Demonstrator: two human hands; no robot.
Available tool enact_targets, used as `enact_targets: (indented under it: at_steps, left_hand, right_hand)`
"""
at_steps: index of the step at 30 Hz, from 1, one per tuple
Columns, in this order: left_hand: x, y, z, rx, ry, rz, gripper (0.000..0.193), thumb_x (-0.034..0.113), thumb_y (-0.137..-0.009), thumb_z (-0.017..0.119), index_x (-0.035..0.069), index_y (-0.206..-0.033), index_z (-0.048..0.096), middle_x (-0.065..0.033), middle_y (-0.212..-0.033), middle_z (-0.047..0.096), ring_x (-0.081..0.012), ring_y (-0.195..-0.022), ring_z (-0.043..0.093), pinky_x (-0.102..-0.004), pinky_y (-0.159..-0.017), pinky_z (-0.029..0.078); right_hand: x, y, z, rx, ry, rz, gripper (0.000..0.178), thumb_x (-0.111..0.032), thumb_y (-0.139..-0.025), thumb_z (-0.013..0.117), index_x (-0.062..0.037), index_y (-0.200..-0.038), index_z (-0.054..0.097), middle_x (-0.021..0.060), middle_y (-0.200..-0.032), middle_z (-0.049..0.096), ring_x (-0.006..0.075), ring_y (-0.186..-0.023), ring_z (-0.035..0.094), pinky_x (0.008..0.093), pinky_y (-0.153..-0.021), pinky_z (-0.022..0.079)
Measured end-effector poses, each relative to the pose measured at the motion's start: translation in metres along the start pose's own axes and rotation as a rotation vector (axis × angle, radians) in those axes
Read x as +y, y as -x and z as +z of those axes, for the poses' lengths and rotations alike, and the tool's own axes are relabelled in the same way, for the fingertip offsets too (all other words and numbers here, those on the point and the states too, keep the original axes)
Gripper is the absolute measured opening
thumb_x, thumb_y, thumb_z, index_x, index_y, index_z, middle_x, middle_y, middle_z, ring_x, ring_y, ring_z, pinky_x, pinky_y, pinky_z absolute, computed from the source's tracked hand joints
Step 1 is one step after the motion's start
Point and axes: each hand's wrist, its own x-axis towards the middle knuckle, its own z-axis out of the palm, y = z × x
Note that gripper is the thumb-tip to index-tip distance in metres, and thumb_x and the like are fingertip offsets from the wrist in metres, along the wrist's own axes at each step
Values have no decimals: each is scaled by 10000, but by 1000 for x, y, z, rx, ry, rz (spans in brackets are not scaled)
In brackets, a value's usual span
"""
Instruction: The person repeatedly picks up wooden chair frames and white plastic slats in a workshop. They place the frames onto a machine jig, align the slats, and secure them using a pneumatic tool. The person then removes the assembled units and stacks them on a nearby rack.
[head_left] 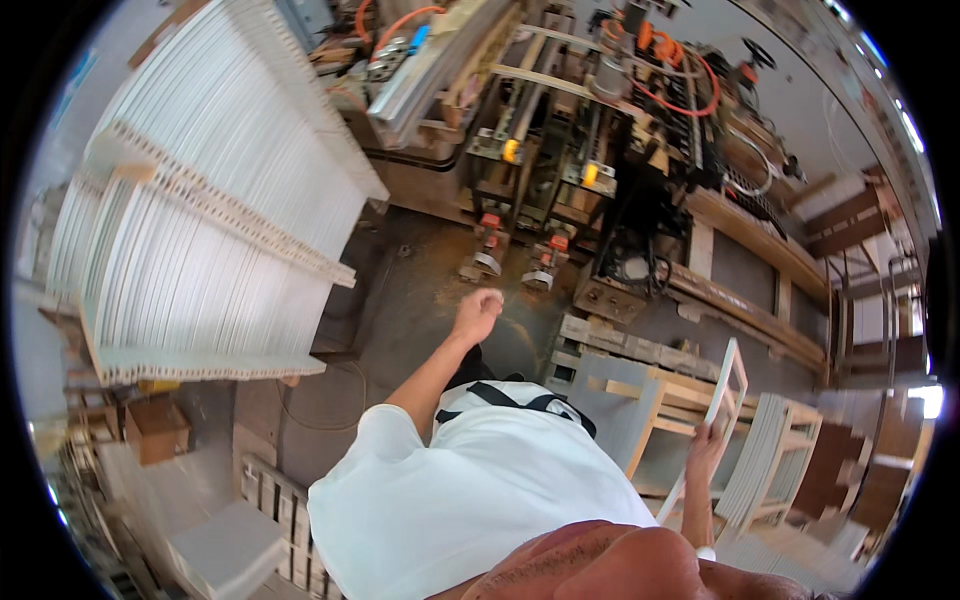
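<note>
My left hand point(479, 314) hangs in front of my body over the floor, its fingers loosely curled and nothing visible in them. Off to my right side, my right hand point(704, 450) grips a narrow white rectangular frame point(724, 385) by its long edge. The frame stands tilted, its lower end passing down beside my body. Close to it are a low wooden rack point(648, 420) and a stack of similar pale frames point(765, 455). Two metal foot pedals with red parts point(487, 248) sit on the floor ahead of my left hand.
A machine with metal rails and yellow-tipped parts point(540, 125) stands ahead. At left, many white slats or panels point(230, 130) fill a large stack with a perforated bar. Pallets point(285, 515), a cardboard box point(158, 428) and a wooden beam frame point(745, 310) lie around.
</note>
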Motion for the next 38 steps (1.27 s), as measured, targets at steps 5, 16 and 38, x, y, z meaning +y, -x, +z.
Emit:
enact_targets:
  at_steps: [5, 16, 38]
  left_hand:
    - [112, -83, 37, -202, 209, 67, 214, 210, -941, 569, 34, -1049, 625, -35, -963, 650, -117, -854, 625, -269, -733, 526]
    - [219, -389, 110, -141, 620, -212, 484, 331, -951, 534, 1, -1290, 434, -128, -1184, 556, -286, -1106, 542, -436, -942, 467]
    - [205, -337, 110, -151, 1179, -231, 375, 268, -968, 509, 48, -1257, 419, -146, -1283, 470, -335, -1253, 432, -569, -1083, 313]
  right_hand:
    - [-47, -19, -28, 153, -160, 143, 151, -99, -946, 457, 5, -858, 521, -14, -649, 432, 63, -553, 371, 244, -482, 310]
    - [-171, -29, -10, 94, 214, -53, 381, -75, -921, 557, 69, -1267, 489, 205, -1158, 578, 284, -1020, 562, 310, -911, 430]
    - [-281, -120, 15, -235, 154, -273, 336, -88, -885, 594, 16, -1200, 536, 226, -1055, 581, 360, -953, 558, 407, -835, 438]
